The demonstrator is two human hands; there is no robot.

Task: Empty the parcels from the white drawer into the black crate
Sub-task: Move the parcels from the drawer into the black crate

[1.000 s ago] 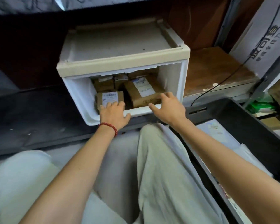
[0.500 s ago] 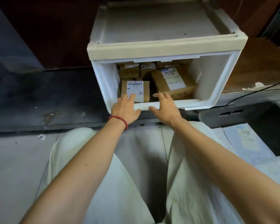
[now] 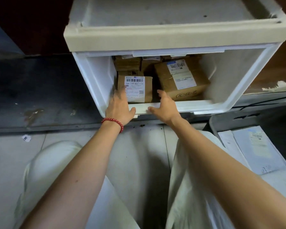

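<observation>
The white drawer (image 3: 224, 90) stands open in front of me on a dark ledge. Inside lie several brown cardboard parcels: a small one with a barcode label (image 3: 139, 86) at the front left, a bigger one (image 3: 182, 80) to its right, more behind. My left hand (image 3: 120, 106), with a red bead bracelet on the wrist, reaches over the drawer's front lip, fingers spread against the small parcel's left side. My right hand (image 3: 165, 106) is open over the lip just right of that parcel, holding nothing. The black crate (image 3: 248, 116) sits at the right with pale flat parcels (image 3: 254, 149) in it.
My knees in light trousers fill the lower view over a grey tiled floor (image 3: 10, 154). A dark ledge (image 3: 40, 90) runs left of the drawer. A wooden shelf (image 3: 277, 71) and a black cable (image 3: 271, 100) lie to the right. A label scrap (image 3: 26, 138) lies on the floor.
The view has moved closer to the drawer. Both hands have shifted left and further in over the front lip, the left fingers now against the small labelled parcel.
</observation>
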